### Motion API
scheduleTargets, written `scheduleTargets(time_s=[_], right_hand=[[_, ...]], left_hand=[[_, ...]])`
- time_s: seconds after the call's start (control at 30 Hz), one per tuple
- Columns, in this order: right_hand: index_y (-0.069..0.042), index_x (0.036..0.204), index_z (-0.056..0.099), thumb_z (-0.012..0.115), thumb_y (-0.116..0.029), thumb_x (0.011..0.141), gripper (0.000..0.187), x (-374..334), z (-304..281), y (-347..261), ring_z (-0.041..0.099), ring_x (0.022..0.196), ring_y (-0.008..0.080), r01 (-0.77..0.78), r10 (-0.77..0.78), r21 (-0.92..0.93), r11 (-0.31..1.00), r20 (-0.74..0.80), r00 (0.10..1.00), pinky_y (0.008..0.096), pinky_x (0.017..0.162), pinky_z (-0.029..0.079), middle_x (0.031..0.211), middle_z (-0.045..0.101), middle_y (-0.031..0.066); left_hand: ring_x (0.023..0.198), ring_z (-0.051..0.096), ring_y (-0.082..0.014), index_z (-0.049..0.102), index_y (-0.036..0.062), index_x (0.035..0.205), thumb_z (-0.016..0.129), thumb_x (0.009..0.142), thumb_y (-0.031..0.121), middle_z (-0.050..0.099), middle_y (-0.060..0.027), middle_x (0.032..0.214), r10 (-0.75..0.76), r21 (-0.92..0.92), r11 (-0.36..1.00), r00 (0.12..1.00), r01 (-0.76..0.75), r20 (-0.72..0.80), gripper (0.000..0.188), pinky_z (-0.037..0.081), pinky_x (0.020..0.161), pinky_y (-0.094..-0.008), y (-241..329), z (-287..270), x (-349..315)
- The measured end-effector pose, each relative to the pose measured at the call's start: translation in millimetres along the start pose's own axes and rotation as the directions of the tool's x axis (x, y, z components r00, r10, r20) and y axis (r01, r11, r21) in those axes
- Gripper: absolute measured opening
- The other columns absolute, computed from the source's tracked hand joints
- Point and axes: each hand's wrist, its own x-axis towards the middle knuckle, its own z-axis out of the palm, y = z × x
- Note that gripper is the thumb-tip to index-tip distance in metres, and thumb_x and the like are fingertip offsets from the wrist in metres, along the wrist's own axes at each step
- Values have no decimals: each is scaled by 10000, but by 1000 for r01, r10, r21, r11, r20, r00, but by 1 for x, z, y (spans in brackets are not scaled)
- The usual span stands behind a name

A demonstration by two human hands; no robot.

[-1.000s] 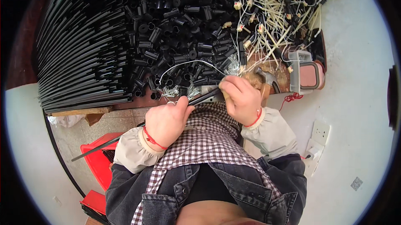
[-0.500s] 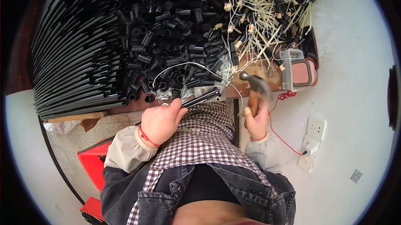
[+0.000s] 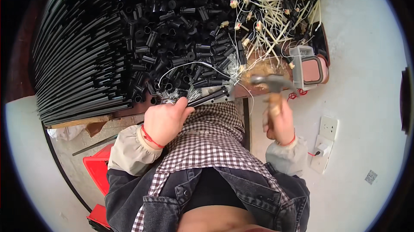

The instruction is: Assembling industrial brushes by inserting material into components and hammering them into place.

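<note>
Closed round a slim black tube (image 3: 202,99), my left hand (image 3: 164,121) keeps it over the table's front edge. The tube's far end rests at a small metal plate (image 3: 223,99). My right hand (image 3: 280,122) grips the wooden handle of a claw hammer (image 3: 276,83), raised to the right of the plate and blurred by motion. Small silvery nails or pins (image 3: 172,97) are heaped just beyond my left hand. A thin white wire (image 3: 189,64) arcs over black plastic fittings (image 3: 172,46) behind the plate.
Long black rods (image 3: 82,68) are stacked at the left. Cream wires with small connectors (image 3: 271,21) pile up at the back right. Near the right table edge stand a clear plastic box (image 3: 297,74) and a pink container (image 3: 313,70). A wall socket (image 3: 324,141) holds a plug.
My right hand with the hammer has swung to the right, and the hammer head has turned more level. The tube's tip has come down slightly nearer the plate; my left hand barely moved.
</note>
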Motion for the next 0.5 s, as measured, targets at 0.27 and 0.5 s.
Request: scheduleTargets(time_s=[0.27,0.5], right_hand=[[-25,1236,513,655,-124,792,476,23,30,-33,597,744,201,417,-360,-253,873,244,901,286,720,489,875,602,58],[-67,1261,438,467,-119,924,342,126,-43,-102,604,774,207,501,-417,363,786,-286,862,289,632,496,1078,555,135]], left_hand=[[675,639,-214,451,31,1290,687,779,55,636,-138,1013,336,-900,-72,860,431,385,564,491,505,-294,14,-11,5],[524,523,-248,602,18,869,592,813,115,604,-104,668,-190,-689,690,974,222,124,112,426,517,-323,-42,44,-96]])
